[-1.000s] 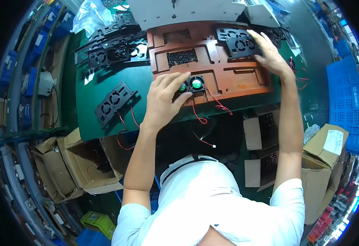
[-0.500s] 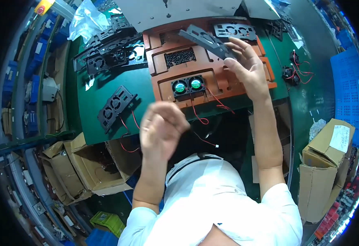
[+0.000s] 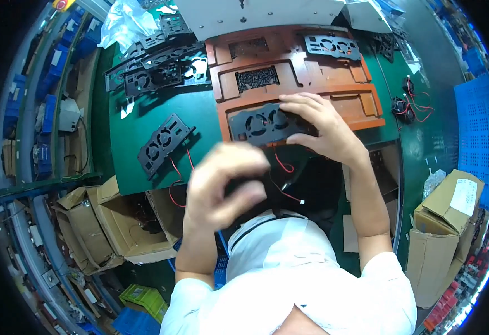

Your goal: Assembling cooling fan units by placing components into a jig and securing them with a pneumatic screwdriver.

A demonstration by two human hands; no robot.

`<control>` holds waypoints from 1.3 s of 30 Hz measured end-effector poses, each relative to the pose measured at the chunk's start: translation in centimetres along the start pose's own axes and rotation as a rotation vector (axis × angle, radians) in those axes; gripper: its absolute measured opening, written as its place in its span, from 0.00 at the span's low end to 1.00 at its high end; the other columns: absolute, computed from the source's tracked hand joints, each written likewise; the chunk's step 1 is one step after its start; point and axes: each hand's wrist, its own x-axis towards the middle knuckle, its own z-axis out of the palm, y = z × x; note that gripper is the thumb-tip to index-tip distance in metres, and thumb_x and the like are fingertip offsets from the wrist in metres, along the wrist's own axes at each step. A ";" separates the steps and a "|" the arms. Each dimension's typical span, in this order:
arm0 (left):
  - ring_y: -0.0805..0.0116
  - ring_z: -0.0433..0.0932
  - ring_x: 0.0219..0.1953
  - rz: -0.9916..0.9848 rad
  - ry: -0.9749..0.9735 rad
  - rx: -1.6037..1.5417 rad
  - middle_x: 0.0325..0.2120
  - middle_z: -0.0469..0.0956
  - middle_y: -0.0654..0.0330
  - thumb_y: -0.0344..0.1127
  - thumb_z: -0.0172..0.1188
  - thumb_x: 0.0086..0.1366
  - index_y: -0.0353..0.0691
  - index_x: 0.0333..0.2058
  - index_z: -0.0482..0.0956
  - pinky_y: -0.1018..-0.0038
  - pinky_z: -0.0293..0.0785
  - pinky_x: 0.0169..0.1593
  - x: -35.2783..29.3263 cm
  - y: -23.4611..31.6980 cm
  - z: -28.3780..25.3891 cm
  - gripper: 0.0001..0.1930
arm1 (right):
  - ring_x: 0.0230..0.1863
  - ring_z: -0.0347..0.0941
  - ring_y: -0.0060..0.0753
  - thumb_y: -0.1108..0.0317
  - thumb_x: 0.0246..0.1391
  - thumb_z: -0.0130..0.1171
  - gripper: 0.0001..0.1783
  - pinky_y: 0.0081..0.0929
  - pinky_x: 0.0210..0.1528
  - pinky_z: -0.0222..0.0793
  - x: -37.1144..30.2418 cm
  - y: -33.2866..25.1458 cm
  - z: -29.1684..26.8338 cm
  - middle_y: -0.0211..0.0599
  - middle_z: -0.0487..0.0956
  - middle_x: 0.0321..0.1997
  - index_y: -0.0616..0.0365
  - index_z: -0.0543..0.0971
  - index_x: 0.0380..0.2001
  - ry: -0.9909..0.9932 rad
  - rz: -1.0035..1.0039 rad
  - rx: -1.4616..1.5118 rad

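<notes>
A flat black bracket plate (image 3: 261,124) with two round fan cutouts lies over the front recess of the orange fixture (image 3: 376,107). My right hand (image 3: 322,125) grips the plate's right end, thumb at the near edge and fingers over the far edge. The two small fans in that recess are now mostly covered by it; red and black wires (image 3: 282,162) hang from beneath. My left hand (image 3: 222,181) is in front of the fixture, blurred by motion, its thumb and curled fingers apart with nothing visible between them.
Black screws (image 3: 257,78) fill a fixture pocket. Another plate (image 3: 332,47) lies at the far right of the fixture. A plate with wires (image 3: 165,144) and stacked brackets (image 3: 154,70) are on the left. Loose fans (image 3: 403,107) lie at right. Cardboard boxes (image 3: 135,229) stand below the bench.
My right hand has brought the black bracket plate down from above the fixture onto the front recess, over the fans. My left hand has moved slightly nearer to me, its thumb and fingers apart.
</notes>
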 end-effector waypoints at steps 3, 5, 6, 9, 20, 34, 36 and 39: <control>0.48 0.78 0.55 0.054 0.241 0.536 0.55 0.77 0.48 0.37 0.79 0.53 0.38 0.53 0.82 0.59 0.76 0.57 3.6 -2.1 0.3 0.28 | 0.70 0.65 0.52 0.68 0.44 0.78 0.37 0.46 0.70 0.63 -0.3 -0.4 0.8 0.39 0.74 0.67 0.54 0.77 0.60 0.070 0.043 -0.066; 0.49 0.72 0.62 -0.057 0.189 0.601 0.57 0.76 0.50 0.43 0.80 0.50 0.42 0.55 0.81 0.56 0.71 0.62 4.5 -4.6 1.4 0.33 | 0.71 0.65 0.49 0.66 0.43 0.79 0.39 0.46 0.71 0.63 -0.3 -0.3 1.0 0.41 0.74 0.66 0.54 0.76 0.61 0.108 0.099 -0.091; 0.49 0.72 0.62 -0.058 0.186 0.601 0.57 0.76 0.50 0.43 0.80 0.50 0.42 0.55 0.81 0.56 0.71 0.62 4.3 -5.3 1.6 0.33 | 0.71 0.65 0.49 0.66 0.43 0.79 0.39 0.46 0.71 0.63 -0.2 -0.4 1.0 0.41 0.74 0.66 0.54 0.76 0.61 0.109 0.101 -0.090; 0.51 0.69 0.64 -0.045 0.132 0.761 0.59 0.75 0.54 0.48 0.79 0.50 0.42 0.57 0.80 0.52 0.59 0.69 3.8 -7.0 2.0 0.36 | 0.70 0.65 0.51 0.65 0.42 0.80 0.41 0.45 0.71 0.64 -0.2 -0.2 1.2 0.42 0.75 0.65 0.55 0.75 0.62 0.128 0.147 -0.021; 0.52 0.70 0.63 -0.041 0.177 0.825 0.59 0.76 0.56 0.52 0.80 0.47 0.42 0.58 0.79 0.54 0.60 0.68 3.8 -7.2 2.8 0.40 | 0.66 0.71 0.51 0.63 0.40 0.82 0.44 0.44 0.67 0.69 -0.3 0.3 0.7 0.47 0.77 0.61 0.57 0.74 0.62 0.162 0.150 0.036; 0.49 0.69 0.64 0.087 0.283 0.748 0.60 0.74 0.54 0.53 0.81 0.45 0.41 0.61 0.76 0.52 0.63 0.67 3.5 -7.8 2.8 0.45 | 0.65 0.72 0.51 0.63 0.38 0.82 0.43 0.44 0.67 0.70 -0.6 0.4 1.1 0.45 0.79 0.61 0.56 0.76 0.60 0.246 0.075 0.054; 0.49 0.70 0.63 0.068 0.195 0.811 0.58 0.76 0.55 0.52 0.81 0.45 0.41 0.59 0.78 0.51 0.63 0.66 3.4 -7.8 2.6 0.42 | 0.65 0.73 0.51 0.63 0.38 0.82 0.42 0.44 0.66 0.70 -0.5 0.2 1.1 0.45 0.79 0.60 0.57 0.77 0.60 0.202 0.080 -0.002; 0.49 0.71 0.62 0.054 0.204 0.794 0.56 0.78 0.56 0.52 0.80 0.46 0.42 0.57 0.81 0.51 0.64 0.66 3.6 -8.0 2.7 0.39 | 0.65 0.73 0.51 0.63 0.39 0.81 0.40 0.44 0.66 0.71 -0.3 0.1 0.9 0.45 0.80 0.59 0.57 0.78 0.58 0.177 0.121 0.011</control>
